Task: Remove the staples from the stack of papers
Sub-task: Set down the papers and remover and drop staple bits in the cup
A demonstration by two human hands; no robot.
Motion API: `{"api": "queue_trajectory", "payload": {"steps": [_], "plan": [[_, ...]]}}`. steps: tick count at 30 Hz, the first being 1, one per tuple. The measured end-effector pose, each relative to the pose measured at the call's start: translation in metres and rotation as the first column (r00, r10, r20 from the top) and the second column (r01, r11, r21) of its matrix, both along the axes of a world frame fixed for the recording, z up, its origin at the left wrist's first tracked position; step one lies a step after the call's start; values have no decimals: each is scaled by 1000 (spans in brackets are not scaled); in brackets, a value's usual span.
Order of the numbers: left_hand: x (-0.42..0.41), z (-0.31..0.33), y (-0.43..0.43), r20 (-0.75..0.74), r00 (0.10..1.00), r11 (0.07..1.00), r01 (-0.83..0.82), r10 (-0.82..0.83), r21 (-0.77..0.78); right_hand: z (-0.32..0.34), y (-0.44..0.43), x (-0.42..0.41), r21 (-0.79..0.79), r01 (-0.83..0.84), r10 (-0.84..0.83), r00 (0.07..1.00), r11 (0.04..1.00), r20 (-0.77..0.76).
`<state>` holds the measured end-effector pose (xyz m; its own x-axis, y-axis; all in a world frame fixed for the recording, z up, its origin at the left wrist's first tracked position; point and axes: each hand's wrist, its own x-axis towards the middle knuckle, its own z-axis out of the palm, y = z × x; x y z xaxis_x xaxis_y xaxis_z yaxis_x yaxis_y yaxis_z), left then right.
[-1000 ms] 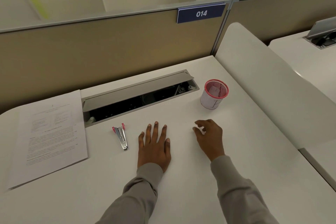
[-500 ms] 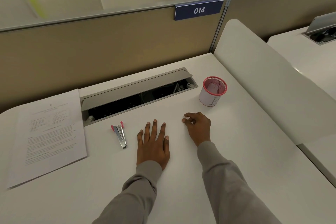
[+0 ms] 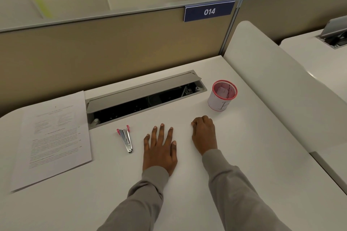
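Note:
A stack of printed papers [image 3: 56,137] lies on the white desk [image 3: 244,155] at the left. A metal staple remover with pink grips [image 3: 126,139] lies between the papers and my left hand [image 3: 159,148]. That hand rests flat on the desk, fingers straight and spread, holding nothing. My right hand [image 3: 203,134] rests on the desk to its right with fingers loosely curled under, nothing visible in it.
A pink mesh cup wrapped in white paper [image 3: 223,95] stands at the back right. An open grey cable tray [image 3: 142,99] runs along the back of the desk. A beige partition stands behind; a white rounded divider [image 3: 281,84] borders the right side.
My right hand has drawn back toward my left hand and settled on the desk with its fingers curled in. My left hand has stayed flat in place.

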<state>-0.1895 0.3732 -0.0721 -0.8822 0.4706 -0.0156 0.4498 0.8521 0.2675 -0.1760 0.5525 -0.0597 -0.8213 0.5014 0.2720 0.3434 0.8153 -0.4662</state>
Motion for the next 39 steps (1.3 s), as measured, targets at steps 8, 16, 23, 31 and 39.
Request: {"api": "queue_trajectory", "payload": {"steps": [8, 16, 23, 31, 39], "plan": [[0, 1, 0, 7, 1000, 1000, -2, 1, 15, 42, 25, 1, -412, 10, -51, 995, 911, -88], [0, -1, 0, -6, 1000, 1000, 1, -1, 0, 127, 75, -21, -177, 91, -162, 882, 980, -442], [-1, -3, 1, -18, 1000, 1000, 2, -2, -5, 110, 110, -22, -1, 166, -163, 970, 986, -180], [0, -2, 1, -14, 1000, 1000, 0, 0, -7, 58, 40, 16, -92, -70, 56, 988, 993, -140], [0, 0, 0, 2, 1000, 1000, 0, 0, -1, 21, 18, 24, -224, -14, 47, 989, 975, 142]]}}
